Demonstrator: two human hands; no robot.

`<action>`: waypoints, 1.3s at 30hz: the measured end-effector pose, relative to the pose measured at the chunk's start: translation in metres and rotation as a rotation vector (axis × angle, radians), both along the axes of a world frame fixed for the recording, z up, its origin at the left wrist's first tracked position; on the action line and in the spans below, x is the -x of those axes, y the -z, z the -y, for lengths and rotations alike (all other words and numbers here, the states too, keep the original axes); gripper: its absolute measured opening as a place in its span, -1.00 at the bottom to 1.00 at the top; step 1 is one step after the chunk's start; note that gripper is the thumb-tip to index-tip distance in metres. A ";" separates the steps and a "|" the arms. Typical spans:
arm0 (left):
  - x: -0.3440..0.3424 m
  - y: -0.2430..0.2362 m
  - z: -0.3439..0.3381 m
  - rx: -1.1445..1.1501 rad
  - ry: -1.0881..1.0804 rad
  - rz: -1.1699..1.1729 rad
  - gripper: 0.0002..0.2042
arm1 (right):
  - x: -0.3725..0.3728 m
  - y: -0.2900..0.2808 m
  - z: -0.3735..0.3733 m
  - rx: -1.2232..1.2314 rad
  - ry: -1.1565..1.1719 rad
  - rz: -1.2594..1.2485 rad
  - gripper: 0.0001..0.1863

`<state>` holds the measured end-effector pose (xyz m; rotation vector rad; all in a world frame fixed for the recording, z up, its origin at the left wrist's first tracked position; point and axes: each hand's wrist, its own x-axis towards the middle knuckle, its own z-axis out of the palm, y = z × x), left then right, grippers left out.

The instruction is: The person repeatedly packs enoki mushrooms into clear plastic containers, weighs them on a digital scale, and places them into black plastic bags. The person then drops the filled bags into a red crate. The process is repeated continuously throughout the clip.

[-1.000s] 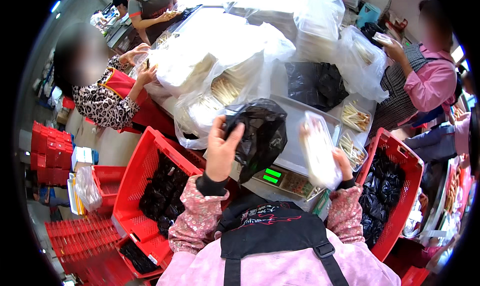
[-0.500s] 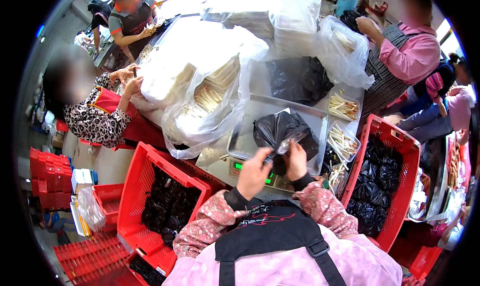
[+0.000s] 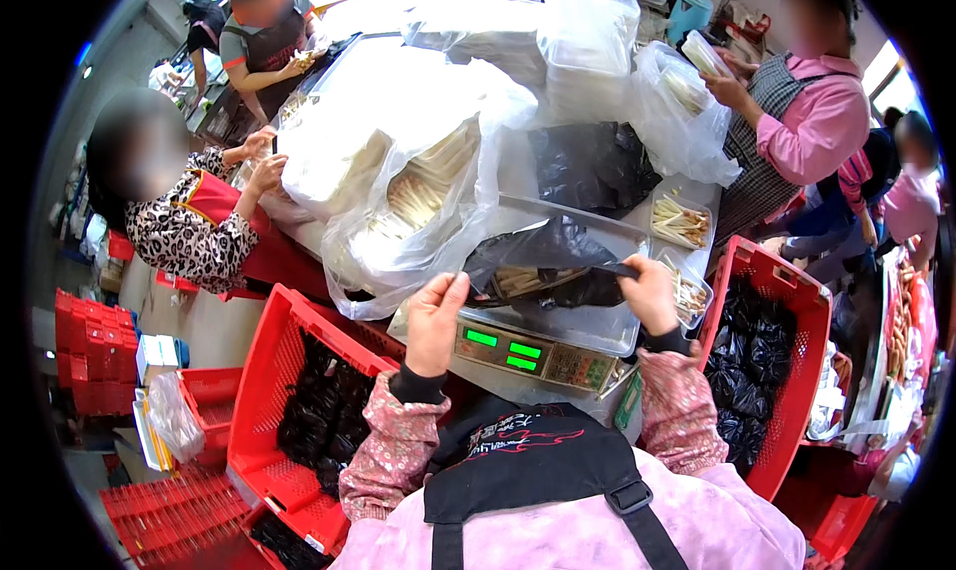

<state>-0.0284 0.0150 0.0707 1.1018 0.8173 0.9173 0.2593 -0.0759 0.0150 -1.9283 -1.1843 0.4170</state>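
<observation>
A black plastic bag (image 3: 546, 261) with pale sticks inside lies on the steel pan of a weighing scale (image 3: 558, 331) with green lit digits. My left hand (image 3: 435, 321) pinches the bag's left edge. My right hand (image 3: 649, 289) grips its right edge, stretching the mouth sideways. Both hands hover just above the scale pan.
Red crates (image 3: 289, 391) (image 3: 787, 301) filled with black bags stand at my left and right. Large clear bags of pale sticks (image 3: 418, 192) cover the table. Small trays of sticks (image 3: 681, 220) sit beyond the scale. Other people work along the left and right sides.
The black bag came down from in front of me onto the scale pan. My hands moved together on it, then spread apart along its edges.
</observation>
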 end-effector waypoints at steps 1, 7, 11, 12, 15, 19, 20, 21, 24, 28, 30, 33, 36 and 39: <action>0.001 -0.004 -0.002 0.097 -0.009 0.129 -0.81 | -0.003 -0.013 0.001 -0.035 -0.051 -0.196 -0.88; -0.015 -0.012 -0.032 0.169 0.067 0.351 -0.83 | 0.000 -0.048 -0.032 -0.045 -0.002 -1.483 -0.85; -0.014 -0.054 -0.042 0.060 0.047 0.395 -0.79 | 0.005 -0.081 -0.050 -0.159 0.117 -1.421 -0.81; -0.008 -0.052 -0.037 0.085 0.092 0.388 -0.79 | 0.002 -0.075 -0.042 -0.163 0.027 -1.195 -0.81; 0.009 -0.034 -0.015 0.140 0.182 0.281 -0.82 | -0.007 -0.066 -0.024 0.072 -0.187 -0.680 -0.78; 0.017 -0.013 0.008 0.130 0.148 0.072 -0.90 | -0.025 -0.051 0.006 0.248 -0.136 0.034 -0.73; 0.018 -0.016 0.012 0.131 0.149 0.068 -0.91 | -0.028 -0.056 0.013 0.348 -0.092 0.188 -0.73; 0.016 -0.022 0.016 0.129 0.154 0.064 -0.91 | -0.030 -0.061 0.017 0.443 -0.139 0.099 -0.73; 0.004 -0.024 0.023 0.120 0.228 0.071 -0.89 | -0.009 -0.063 0.020 0.097 -0.279 -0.956 -0.82; -0.039 -0.015 0.029 0.019 0.197 0.282 -0.86 | 0.041 -0.044 -0.003 -0.246 -0.325 -1.551 -0.80; -0.047 -0.003 0.033 -0.281 0.229 0.032 -0.78 | 0.055 -0.034 -0.004 -0.224 -0.354 -1.456 -0.79; -0.052 -0.013 0.035 -0.764 0.324 -0.454 -0.74 | 0.074 -0.037 0.005 -0.127 -0.313 -1.456 -0.73; -0.057 -0.011 0.030 -0.755 0.464 -0.454 -0.81 | 0.069 -0.025 0.015 -0.010 -0.434 -1.449 -0.70; -0.064 -0.002 0.020 -0.323 0.567 -0.141 -0.82 | 0.065 -0.027 0.018 -0.010 -0.528 -1.358 -0.70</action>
